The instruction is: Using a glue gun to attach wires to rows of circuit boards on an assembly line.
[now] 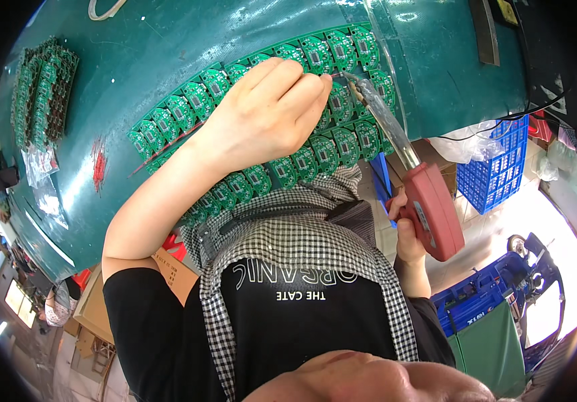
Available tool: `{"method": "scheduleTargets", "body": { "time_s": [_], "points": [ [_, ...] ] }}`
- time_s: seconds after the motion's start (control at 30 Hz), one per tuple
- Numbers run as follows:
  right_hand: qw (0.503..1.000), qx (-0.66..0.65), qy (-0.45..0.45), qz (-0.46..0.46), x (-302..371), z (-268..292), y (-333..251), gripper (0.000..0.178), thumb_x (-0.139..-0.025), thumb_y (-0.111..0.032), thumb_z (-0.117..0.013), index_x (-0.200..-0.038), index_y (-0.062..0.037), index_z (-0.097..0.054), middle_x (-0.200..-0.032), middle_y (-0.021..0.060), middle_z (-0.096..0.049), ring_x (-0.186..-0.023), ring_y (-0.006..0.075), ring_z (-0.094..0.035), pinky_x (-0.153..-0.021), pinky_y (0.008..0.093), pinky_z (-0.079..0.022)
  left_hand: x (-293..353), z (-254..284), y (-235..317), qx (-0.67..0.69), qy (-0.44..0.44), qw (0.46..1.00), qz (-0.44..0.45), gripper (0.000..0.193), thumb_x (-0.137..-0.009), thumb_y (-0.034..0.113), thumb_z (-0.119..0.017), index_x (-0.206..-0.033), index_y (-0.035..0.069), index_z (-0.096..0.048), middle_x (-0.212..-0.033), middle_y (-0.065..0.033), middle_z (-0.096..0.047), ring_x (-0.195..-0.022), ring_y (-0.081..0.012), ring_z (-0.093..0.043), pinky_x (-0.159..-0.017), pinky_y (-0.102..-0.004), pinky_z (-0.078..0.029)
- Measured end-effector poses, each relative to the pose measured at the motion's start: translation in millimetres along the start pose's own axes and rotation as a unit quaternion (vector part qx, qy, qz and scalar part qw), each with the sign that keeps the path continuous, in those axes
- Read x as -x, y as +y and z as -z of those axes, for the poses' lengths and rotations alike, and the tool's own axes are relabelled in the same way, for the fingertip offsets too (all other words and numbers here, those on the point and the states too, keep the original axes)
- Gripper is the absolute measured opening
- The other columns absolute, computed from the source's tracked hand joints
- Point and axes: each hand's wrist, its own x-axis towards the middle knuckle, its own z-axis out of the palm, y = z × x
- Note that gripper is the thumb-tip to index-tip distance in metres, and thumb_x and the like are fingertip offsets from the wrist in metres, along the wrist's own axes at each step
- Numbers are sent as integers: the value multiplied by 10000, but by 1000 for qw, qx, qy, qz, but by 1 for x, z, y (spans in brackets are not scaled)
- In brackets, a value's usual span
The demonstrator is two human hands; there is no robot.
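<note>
A curved panel of small round green circuit boards (195, 100) lies on the dark green table (134, 47). My left hand (268, 114) rests on the panel with its fingertips pinched together near the top right boards. A thin red wire (168, 144) runs out from under the wrist to the left. My right hand (406, 231) grips the handle of a red soldering gun (432, 211) beside the table edge. Its long metal tip (359, 87) points up and left, ending just right of my left fingertips over the boards.
A stack of green circuit boards (44, 87) lies at the table's far left, with clear plastic bags (40, 171) below it. A blue plastic crate (496, 167) stands on the floor at right. A cardboard box (168, 268) sits under the table edge.
</note>
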Motion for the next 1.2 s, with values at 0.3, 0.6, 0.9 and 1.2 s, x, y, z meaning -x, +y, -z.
{"method": "scheduleTargets", "body": {
  "time_s": [0.3, 0.6, 0.9, 1.2],
  "points": [
    [999, -36, 40, -5, 1, -10, -8, 671, -712, -253, -710, -1194, 88, -392, -963, 148, -591, -669, 147, -567, -608, 249, -453, 0, 0, 0, 0, -4, 1000, -1, 305, -633, 63, -587, -927, -12, -613, -752, -45, -467, -736, -187, -511, -638, -302, -461],
    [993, -107, 43, -22, -12, -17, -26, 682, -730, -329, -683, -1189, 62, -364, -995, 182, -552, -595, 140, -515, -537, 244, -436, 2, 2, 1, -8, -16, 1000, 0, 313, -629, 62, -590, -934, -6, -613, -754, -43, -468, -734, -185, -510, -638, -300, -462],
    [994, -96, 53, -17, -9, -17, -28, 655, -759, -385, -645, -1173, 51, -383, -1034, 192, -528, -585, 145, -499, -531, 271, -448, 2, 9, 3, -55, -37, 998, -7, 325, -623, 70, -574, -939, -1, -606, -766, -48, -481, -731, -185, -517, -634, -298, -465],
    [992, -106, 62, 9, -8, -16, -25, 623, -775, -369, -627, -1161, 55, -385, -1029, 186, -529, -580, 141, -499, -528, 268, -447, 20, 34, 1, -81, -64, 994, 20, 379, -579, 71, -561, -946, -6, -610, -793, -57, -514, -737, -194, -533, -628, -291, -465]
  ]
}}
